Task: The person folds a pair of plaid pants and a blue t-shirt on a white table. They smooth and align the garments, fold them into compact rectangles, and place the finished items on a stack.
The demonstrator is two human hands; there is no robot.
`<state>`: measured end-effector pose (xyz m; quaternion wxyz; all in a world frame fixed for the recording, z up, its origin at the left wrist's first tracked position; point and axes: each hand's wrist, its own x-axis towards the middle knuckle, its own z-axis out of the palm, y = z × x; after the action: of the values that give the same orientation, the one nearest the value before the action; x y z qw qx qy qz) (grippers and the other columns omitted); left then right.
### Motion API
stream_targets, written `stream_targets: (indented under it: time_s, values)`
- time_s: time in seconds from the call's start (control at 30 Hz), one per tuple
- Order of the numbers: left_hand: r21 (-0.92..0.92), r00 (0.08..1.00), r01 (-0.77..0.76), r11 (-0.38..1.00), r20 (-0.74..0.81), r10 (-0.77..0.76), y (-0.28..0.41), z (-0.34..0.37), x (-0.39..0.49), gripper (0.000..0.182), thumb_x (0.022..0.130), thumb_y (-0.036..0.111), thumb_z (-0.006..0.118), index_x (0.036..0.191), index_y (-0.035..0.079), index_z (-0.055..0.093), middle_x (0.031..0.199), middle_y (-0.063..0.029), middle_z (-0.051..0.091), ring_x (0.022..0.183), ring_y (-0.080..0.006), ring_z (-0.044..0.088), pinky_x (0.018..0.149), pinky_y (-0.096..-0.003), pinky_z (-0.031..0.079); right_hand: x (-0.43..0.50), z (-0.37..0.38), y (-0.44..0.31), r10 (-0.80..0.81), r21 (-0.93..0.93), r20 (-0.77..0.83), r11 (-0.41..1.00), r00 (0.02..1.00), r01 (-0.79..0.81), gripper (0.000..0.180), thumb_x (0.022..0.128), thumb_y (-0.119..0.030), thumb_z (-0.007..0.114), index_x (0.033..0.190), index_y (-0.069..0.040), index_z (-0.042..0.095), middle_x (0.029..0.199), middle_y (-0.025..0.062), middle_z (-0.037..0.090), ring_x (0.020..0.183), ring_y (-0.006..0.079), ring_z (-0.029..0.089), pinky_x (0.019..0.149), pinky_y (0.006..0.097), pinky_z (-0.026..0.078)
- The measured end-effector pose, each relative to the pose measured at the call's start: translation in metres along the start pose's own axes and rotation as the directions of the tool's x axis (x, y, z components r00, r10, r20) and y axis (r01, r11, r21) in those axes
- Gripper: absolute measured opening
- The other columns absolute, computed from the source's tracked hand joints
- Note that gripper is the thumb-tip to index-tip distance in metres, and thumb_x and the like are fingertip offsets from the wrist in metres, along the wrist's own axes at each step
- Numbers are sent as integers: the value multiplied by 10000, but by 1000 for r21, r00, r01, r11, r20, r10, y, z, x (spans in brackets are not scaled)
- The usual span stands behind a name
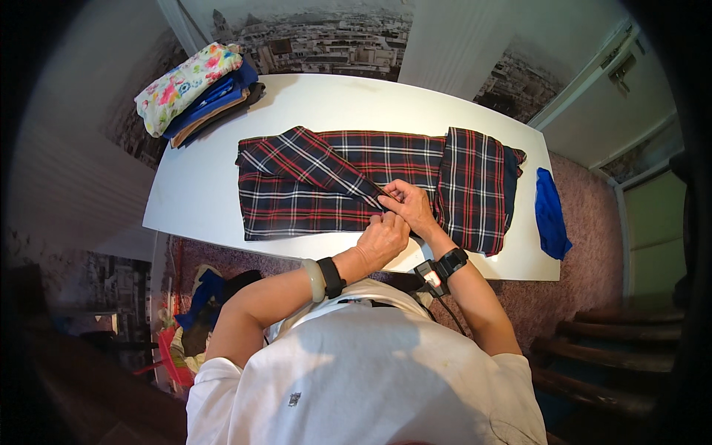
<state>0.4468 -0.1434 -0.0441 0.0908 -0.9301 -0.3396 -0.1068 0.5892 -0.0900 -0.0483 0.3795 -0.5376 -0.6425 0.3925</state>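
Note:
A navy, red and white plaid shirt [345,206] lies lengthwise on a white table [356,103]. One long sleeve [322,153] is laid diagonally across it, its cuff end towards me. My right hand [411,207] pinches fabric at that cuff end between thumb and fingers. Just below, my left hand [384,240] is curled at the same spot, gripping the cloth near the shirt's front edge; its fingertips are partly hidden. On the right, a section of the shirt [473,189] is turned back over the rest.
Folded clothes with a floral piece [189,86] on top are stacked at the table's back left corner. A blue cloth [550,214] hangs over the right edge. On the floor at left, a red basket [173,356] stands by loose clothes [203,300]. A cable [453,317] runs from my right wrist device.

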Motion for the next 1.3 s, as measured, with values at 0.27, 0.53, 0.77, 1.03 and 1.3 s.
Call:
stream_targets:
  time_s: [0.27,0.53,0.77,1.03,1.3]
  values:
    - [212,991,-70,975,-101,93,-1,0,1,229,801,185,656,982,46,644,902,-80,559,862,-228,560,663,-373,477,-1,-4,-2,64,196,60,978,996,-75,221,860,-191,782,970,-16,703,765,-13,635,712,70,561,650,248,489]
    - [100,985,-131,986,-100,141,-7,8,4,120,786,158,643,832,48,643,830,-92,600,846,-238,583,633,-328,459,-2,-5,-5,65,117,59,991,996,-72,195,843,-155,790,944,-19,694,784,-11,645,709,68,561,657,244,488]
    - [-4,966,-167,986,-203,163,-26,1,-19,122,760,141,641,824,39,661,828,-82,605,823,-227,588,623,-335,463,-11,11,-6,-285,-303,-90,920,954,247,263,788,-189,816,930,-16,678,859,110,689,730,270,671,661,354,536]
    - [-17,966,-50,999,-255,44,-44,-7,-40,84,757,141,644,782,95,579,754,-27,514,755,-193,559,626,-316,442,-18,17,-14,-457,-509,-43,775,889,374,269,773,-155,800,945,-27,638,856,130,614,777,341,644,651,418,537]
    - [-23,988,4,1000,-152,-8,-64,-16,-62,72,792,166,635,811,113,589,808,-26,520,853,-194,540,719,-351,437,-18,18,-16,-474,-524,-48,761,879,382,276,755,-135,815,928,-22,633,836,123,613,749,324,648,634,410,544]
